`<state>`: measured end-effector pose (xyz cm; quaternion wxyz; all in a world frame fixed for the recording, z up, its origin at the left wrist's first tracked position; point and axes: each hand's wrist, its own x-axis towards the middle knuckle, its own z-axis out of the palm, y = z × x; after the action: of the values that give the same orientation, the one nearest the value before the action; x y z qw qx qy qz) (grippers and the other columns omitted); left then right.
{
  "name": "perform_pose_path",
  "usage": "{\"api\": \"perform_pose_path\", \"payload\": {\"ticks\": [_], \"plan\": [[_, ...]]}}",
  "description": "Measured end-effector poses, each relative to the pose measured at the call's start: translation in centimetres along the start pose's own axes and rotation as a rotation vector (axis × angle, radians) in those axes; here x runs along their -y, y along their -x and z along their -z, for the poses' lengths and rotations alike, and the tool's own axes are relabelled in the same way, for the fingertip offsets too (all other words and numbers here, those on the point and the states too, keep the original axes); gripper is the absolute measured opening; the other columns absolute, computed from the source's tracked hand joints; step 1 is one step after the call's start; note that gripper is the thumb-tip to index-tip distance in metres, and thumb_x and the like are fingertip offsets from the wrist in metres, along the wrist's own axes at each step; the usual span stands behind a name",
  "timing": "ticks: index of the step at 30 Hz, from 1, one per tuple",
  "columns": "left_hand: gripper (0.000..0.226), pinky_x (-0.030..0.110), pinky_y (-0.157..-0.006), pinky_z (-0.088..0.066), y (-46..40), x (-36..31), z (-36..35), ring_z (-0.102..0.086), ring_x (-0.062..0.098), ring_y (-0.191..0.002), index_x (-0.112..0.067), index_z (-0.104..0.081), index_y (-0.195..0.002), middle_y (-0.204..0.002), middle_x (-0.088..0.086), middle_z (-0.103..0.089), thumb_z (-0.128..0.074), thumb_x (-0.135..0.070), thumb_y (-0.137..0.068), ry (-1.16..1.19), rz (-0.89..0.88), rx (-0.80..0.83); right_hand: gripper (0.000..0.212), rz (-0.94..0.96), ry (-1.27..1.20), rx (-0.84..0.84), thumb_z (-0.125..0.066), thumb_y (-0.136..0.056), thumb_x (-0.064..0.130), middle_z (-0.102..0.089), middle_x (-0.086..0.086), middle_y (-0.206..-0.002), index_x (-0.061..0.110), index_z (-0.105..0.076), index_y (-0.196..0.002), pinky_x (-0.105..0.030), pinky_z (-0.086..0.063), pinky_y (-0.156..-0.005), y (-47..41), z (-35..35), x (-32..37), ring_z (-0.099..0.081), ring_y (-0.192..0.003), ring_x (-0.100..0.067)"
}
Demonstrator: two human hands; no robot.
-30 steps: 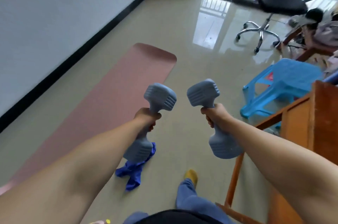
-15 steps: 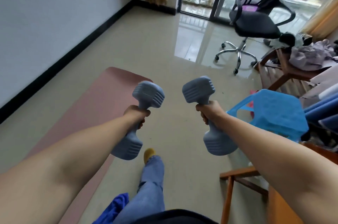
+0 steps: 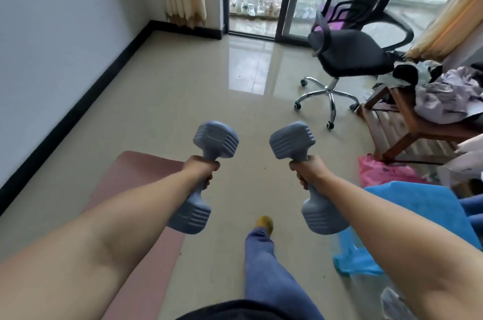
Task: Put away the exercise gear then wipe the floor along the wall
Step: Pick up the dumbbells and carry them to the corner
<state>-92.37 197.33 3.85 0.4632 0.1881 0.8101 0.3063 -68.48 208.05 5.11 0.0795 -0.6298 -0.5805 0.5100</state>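
Pink exercise mat point(image 3: 136, 189) flat on floor point(image 3: 183, 89), near white wall point(image 3: 52, 32). Left hand point(image 3: 201, 166) grip closed around handle of grey-blue left dumbbell point(image 3: 202, 178), held in air above mat edge. Right hand point(image 3: 308, 170) grip closed around handle of right dumbbell point(image 3: 305, 176), above bare floor. Dumbbell count: two. Blue plastic stool point(image 3: 407, 215) at right: one. Black office chair point(image 3: 352, 55) beyond: one.

Matt grey dumbbells point(image 3: 215, 142), glossy tiled floor point(image 3: 198, 89), wooden bench point(image 3: 413, 121).
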Motion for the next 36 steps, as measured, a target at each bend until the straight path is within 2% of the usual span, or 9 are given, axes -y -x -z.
{"api": "perform_pose_path", "payload": {"ticks": [7, 13, 18, 21, 25, 30, 36], "plan": [[0.011, 0.025, -0.046, -0.033, -15.0, -11.4, -0.7, -0.04, 0.021, -0.045, -0.006, -0.05, -0.073, -0.055, 0.009, -0.047, -0.055, -0.011, -0.081, 0.025, 0.048, -0.014, 0.014, -0.011, 0.067, 0.091, -0.052, -0.084, 0.007, -0.045, -0.009, -0.053, 0.005, -0.048, -0.071, -0.022, -0.031, -0.043, -18.6, 2.9, 11.0, -0.037, -0.043, -0.019], [0.012, 0.024, -0.047, -0.032, -26.0, -20.5, 2.9, -0.038, 0.021, -0.044, -0.006, -0.048, -0.07, -0.054, 0.009, -0.046, -0.054, -0.01, -0.079, 0.096, 0.11, -0.089, 0.014, 0.022, 0.137, 0.198, -0.052, -0.083, 0.008, -0.044, -0.008, -0.053, 0.007, -0.047, -0.07, -0.019, -0.03, -0.04, -32.3, 3.4, 22.6, -0.037, -0.042, -0.018], [0.012, 0.023, -0.046, -0.033, -38.9, -27.2, 7.9, -0.038, 0.021, -0.043, -0.007, -0.048, -0.068, -0.051, 0.009, -0.045, -0.055, -0.008, -0.078, 0.1, 0.131, -0.174, 0.016, 0.055, 0.166, 0.253, -0.052, -0.084, 0.008, -0.044, -0.007, -0.053, 0.007, -0.047, -0.069, -0.021, -0.032, -0.042, -44.5, 1.2, 31.6, -0.037, -0.043, -0.018], [0.01, 0.025, -0.048, -0.034, -46.6, -32.7, 11.6, -0.039, 0.021, -0.045, -0.006, -0.049, -0.07, -0.052, 0.009, -0.046, -0.055, -0.009, -0.078, 0.086, 0.114, -0.204, 0.013, 0.071, 0.18, 0.236, -0.053, -0.084, 0.008, -0.045, -0.008, -0.054, 0.006, -0.049, -0.072, -0.023, -0.033, -0.044, -51.8, -0.1, 37.4, -0.039, -0.043, -0.018], [0.009, 0.025, -0.048, -0.034, -55.8, -41.6, 16.2, -0.039, 0.021, -0.046, -0.007, -0.048, -0.07, -0.054, 0.009, -0.047, -0.053, -0.009, -0.078, 0.05, 0.094, -0.166, 0.013, 0.037, 0.136, 0.227, -0.052, -0.085, 0.007, -0.044, -0.009, -0.054, 0.005, -0.048, -0.073, -0.023, -0.032, -0.043, -60.0, -0.4, 45.2, -0.038, -0.043, -0.018], [0.008, 0.025, -0.049, -0.035, -66.5, -51.2, 19.1, -0.039, 0.021, -0.046, -0.007, -0.05, -0.07, -0.053, 0.009, -0.047, -0.054, -0.01, -0.077, -0.01, 0.08, -0.151, 0.014, 0.011, 0.092, 0.173, -0.053, -0.083, 0.006, -0.045, -0.009, -0.052, 0.005, -0.048, -0.071, -0.023, -0.033, -0.042, -70.3, 0.1, 53.4, -0.039, -0.041, -0.019], [0.005, 0.023, -0.049, -0.035, -81.3, -61.2, 20.8, -0.04, 0.02, -0.047, -0.008, -0.052, -0.073, -0.054, 0.008, -0.047, -0.055, -0.011, -0.076, -0.048, 0.073, -0.133, 0.013, 0.034, 0.183, 0.152, -0.053, -0.08, 0.009, -0.047, -0.009, -0.052, 0.007, -0.048, -0.069, -0.024, -0.035, -0.045, -87.2, 1.2, 63.2, -0.041, -0.043, -0.02]]}}
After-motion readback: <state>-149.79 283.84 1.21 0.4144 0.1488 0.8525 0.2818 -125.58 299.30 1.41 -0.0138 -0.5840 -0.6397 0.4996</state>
